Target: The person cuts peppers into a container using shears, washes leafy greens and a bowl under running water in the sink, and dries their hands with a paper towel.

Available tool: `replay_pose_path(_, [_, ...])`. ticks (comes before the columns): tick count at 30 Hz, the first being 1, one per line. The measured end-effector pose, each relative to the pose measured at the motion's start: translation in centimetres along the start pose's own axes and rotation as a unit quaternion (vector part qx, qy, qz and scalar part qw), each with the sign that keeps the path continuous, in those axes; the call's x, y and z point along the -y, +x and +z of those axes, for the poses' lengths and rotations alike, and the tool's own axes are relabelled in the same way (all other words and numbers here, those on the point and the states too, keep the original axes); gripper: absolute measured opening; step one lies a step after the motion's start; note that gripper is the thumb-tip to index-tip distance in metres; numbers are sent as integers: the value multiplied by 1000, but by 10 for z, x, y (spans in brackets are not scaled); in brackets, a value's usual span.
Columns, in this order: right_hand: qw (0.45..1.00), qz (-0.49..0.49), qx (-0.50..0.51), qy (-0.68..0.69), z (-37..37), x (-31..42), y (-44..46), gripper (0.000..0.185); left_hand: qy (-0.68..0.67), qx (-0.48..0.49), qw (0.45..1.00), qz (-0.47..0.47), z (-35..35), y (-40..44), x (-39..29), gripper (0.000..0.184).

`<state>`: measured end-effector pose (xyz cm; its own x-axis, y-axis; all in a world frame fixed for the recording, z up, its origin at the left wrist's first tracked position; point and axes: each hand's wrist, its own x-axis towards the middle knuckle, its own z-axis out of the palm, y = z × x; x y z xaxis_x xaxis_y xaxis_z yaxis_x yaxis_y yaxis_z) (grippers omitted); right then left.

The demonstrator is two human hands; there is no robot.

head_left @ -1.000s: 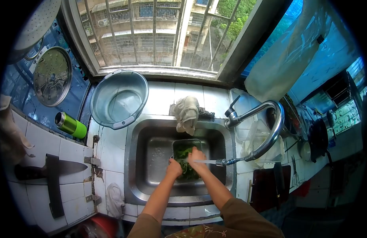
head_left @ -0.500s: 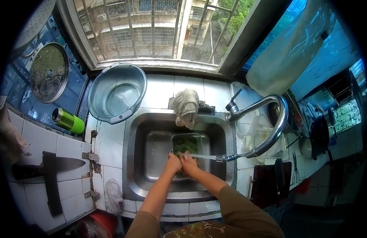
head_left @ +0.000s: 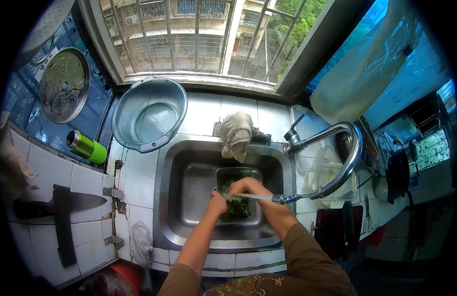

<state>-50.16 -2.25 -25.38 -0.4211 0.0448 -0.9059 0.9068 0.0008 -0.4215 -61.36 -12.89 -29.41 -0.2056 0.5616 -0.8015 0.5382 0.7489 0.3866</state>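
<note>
A clear rectangular plastic container (head_left: 236, 172) stands in the steel sink (head_left: 186, 222), with wet leafy greens (head_left: 238, 209) inside. My left hand (head_left: 217, 203) is closed at the container's left side; what its fingers hold is hidden. Bent over the greens, my right hand (head_left: 245, 186) has its fingers curled together among the leaves, close to the left hand. From the curved faucet (head_left: 354, 158) a stream of water (head_left: 255, 196) runs leftward across my right wrist toward both hands.
A blue-grey basin (head_left: 149, 113) sits at the back left, a draped cloth (head_left: 236, 133) behind the sink. Along the left are a green bottle (head_left: 88, 147) and a hanging knife (head_left: 80, 201). At right lie plastic trays (head_left: 332, 185) and a dark board (head_left: 329, 229).
My right hand has lifted and shifted up over the container, its wrist now bent across the water stream. My left hand stays near the same place. The view has tilted slightly.
</note>
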Motion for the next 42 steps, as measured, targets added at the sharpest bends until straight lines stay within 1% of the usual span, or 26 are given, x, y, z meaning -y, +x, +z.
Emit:
replay_pose_path(1, [1000, -1, 1, 2, 0, 3, 3, 48, 1, 7, 1000, 11, -2, -3, -1, 57])
replay_pose_path(3, [987, -1, -43, -153, -2, 6, 16, 48, 1, 16, 1000, 22, -5, -9, -4, 56])
replay_pose_path(4, [946, -132, -190, -226, 5, -7, 22, 40, 7, 20, 1000, 17, -6, -11, -6, 55])
replay_pose_path(5, [947, -131, -190, -224, 10, -13, 34, 40, 13, 24, 1000, 12, -8, -12, -7, 53])
replay_pose_path(6, [910, -68, -345, -220, 19, -1, 30, 36, 13, 25, 1000, 11, -6, -7, -7, 53])
replay_pose_path(7, [847, -3, -488, -210, 28, 11, 23, 34, 40, 5, 999, 27, -2, 0, -4, 56])
replay_pose_path(9, [854, 2, -479, -201, 41, 22, 10, 29, 69, -4, 997, 32, 6, 3, 6, 60])
replay_pose_path(11, [805, -9, -545, -233, 55, 25, 7, 21, 42, -19, 997, 67, 3, 3, 3, 58])
replay_pose_path(13, [807, 3, -532, -258, 79, 15, 11, 25, 10, -32, 997, 72, 6, 4, 5, 58])
replay_pose_path(15, [803, -13, -428, -415, 97, -5, 24, 27, -21, -50, 995, 80, 7, 3, 4, 57])
replay_pose_path(17, [793, -2, -455, -405, 106, -30, 56, 33, 9, -35, 995, 94, 2, -3, 3, 59])
replay_pose_path(18, [763, -24, -473, -440, 104, -46, 75, 34, 9, -33, 995, 92, 3, -1, 4, 59])
replay_pose_path(20, [730, -27, -499, -466, 100, -50, 91, 38, 25, -40, 994, 98, 7, 5, 7, 58])
replay_pose_path(21, [730, -27, -499, -465, 92, -41, 84, 38, 26, -41, 994, 98, 7, 4, 7, 58])
replay_pose_path(23, [866, -14, -446, -225, 70, -7, 50, 36, 32, -40, 993, 103, 3, 1, 6, 57])
replay_pose_path(24, [867, -16, -445, -224, 60, -1, 45, 36, 33, -41, 993, 101, 1, -1, 5, 57])
replay_pose_path(26, [931, -33, -328, -159, 45, 1, 33, 48, 48, -30, 994, 90, 0, -3, 2, 56])
replay_pose_path(29, [936, -24, -312, -163, 40, 14, -13, 39, 36, -35, 994, 96, 7, 8, 8, 57])
replay_pose_path(30, [947, -36, -272, -165, 34, 13, -16, 48, 36, -30, 995, 93, 7, 8, 10, 57])
replay_pose_path(31, [948, -35, -269, -164, 37, 12, -20, 48, 40, -32, 994, 100, 7, 9, 11, 57])
replay_pose_path(33, [851, -51, -489, -184, 45, 11, -29, 60, 44, -31, 993, 106, 7, 6, 9, 57])
replay_pose_path(34, [833, -38, -505, -222, 47, 9, -24, 69, 51, -26, 993, 101, 5, 3, 7, 56])
replay_pose_path(35, [834, -38, -505, -221, 50, 11, -22, 69, 57, -23, 993, 96, 2, 2, 6, 56])
replay_pose_path(37, [928, 47, -329, -168, 69, 15, -19, 73, 50, -42, 991, 117, 10, 14, 12, 56])
replay_pose_path(39, [955, 57, -210, -201, 98, -18, 27, 78, 43, -57, 988, 139, 18, 17, 16, 56])
replay_pose_path(42, [935, 79, -295, -179, 116, -23, 46, 81, 47, -38, 992, 110, 3, -2, 5, 59])
